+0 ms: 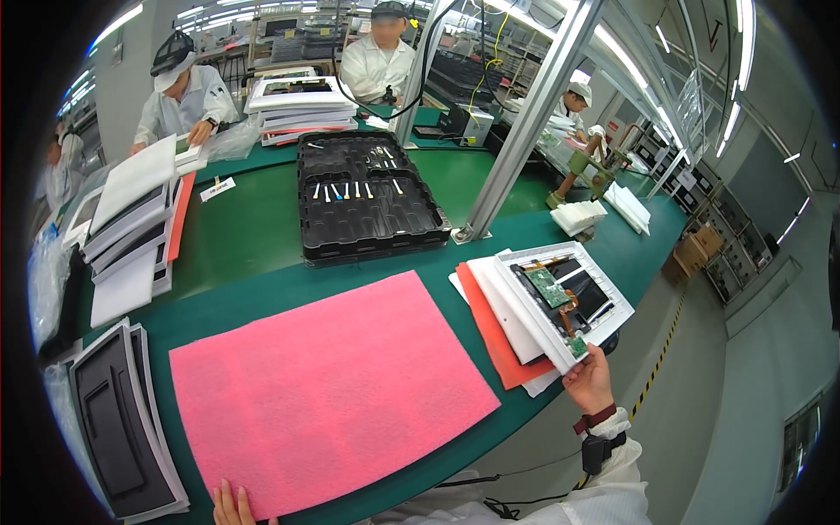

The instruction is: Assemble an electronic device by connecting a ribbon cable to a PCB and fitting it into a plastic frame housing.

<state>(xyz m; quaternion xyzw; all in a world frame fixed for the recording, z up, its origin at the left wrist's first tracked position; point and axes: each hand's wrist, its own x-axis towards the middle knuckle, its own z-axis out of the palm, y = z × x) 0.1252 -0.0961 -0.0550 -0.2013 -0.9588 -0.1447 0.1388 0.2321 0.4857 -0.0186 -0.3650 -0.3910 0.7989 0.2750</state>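
At the right side of the bench, my right hand is closed on the near corner of a white tray-like frame. Inside that frame sit a green circuit board, a smaller board, orange flat cables and black panels. It rests on a stack of white sheets and an orange sheet. A large pink foam sheet lies flat in front of me. My left hand is at the sheet's near left corner, fingers stretched out; its palm is cut off by the lower edge.
Beyond the pink sheet stands a black tray with several small flat cables. Dark panels in white frames are at the left, with another stack behind them. A metal post rises from the bench. Several people work nearby.
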